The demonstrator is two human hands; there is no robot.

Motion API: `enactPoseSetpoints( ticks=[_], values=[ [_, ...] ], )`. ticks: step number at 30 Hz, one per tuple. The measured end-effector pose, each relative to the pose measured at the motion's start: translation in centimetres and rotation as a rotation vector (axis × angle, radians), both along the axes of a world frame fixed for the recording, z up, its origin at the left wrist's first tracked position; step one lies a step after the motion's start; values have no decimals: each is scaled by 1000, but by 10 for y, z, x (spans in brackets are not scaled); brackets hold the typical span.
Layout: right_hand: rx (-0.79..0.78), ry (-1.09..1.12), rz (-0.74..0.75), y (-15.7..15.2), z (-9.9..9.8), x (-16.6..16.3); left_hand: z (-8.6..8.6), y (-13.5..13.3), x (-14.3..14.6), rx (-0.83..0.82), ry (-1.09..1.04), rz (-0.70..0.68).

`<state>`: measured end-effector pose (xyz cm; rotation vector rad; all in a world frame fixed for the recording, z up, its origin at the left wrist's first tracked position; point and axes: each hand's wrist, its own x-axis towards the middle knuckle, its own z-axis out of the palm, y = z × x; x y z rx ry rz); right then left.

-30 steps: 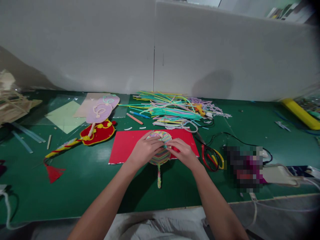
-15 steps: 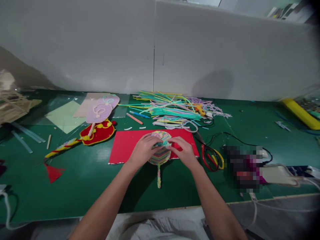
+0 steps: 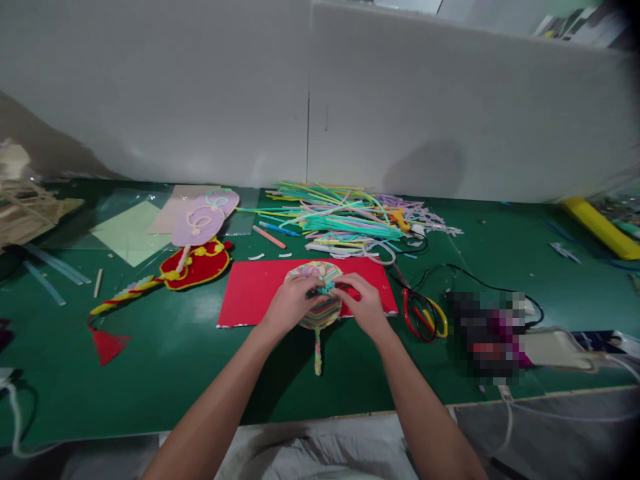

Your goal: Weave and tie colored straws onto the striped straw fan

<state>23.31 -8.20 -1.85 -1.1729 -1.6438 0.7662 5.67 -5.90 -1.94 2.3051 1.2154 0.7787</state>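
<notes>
A round striped fan (image 3: 320,313) with a twisted pastel handle lies on a red board (image 3: 250,287), its handle pointing toward me. Over the fan's face, my left hand (image 3: 293,300) and my right hand (image 3: 363,300) meet with fingertips pinched. Between them is a small turquoise pipe-cleaner piece (image 3: 327,287), gripped from both sides. Its exact shape is partly covered by my fingers. Pink and pale decoration shows on the fan's upper part, just beyond my left fingers.
Pipe cleaners (image 3: 345,217) lie heaped behind the board, near an orange glue gun (image 3: 399,219). Pliers (image 3: 425,317) rest at the right. Leftward are a red fan (image 3: 195,265) with a tassel and a lilac fan (image 3: 200,223). A grey partition (image 3: 200,93) stands behind.
My fingers have shifted slightly around the turquoise piece, which sits a little lower and farther left. More of the fan's upper left edge shows. Other things have stayed put.
</notes>
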Motion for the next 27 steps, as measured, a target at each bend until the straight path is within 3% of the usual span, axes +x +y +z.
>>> enactPoseSetpoints(
  ticks=[5,11,20,27],
  values=[
    [-140,95,5,4,-13,-2,-1,-1,1,-138,-29,16],
    [-293,247,-121,7,-19,0,-5,1,-4,-309,-231,156],
    [-220,160,-298,-1,-25,-12,-6,-9,5,-274,-338,347],
    [-290,171,-203,-8,-20,-12,-12,-14,-6,-341,-409,399]
  ],
)
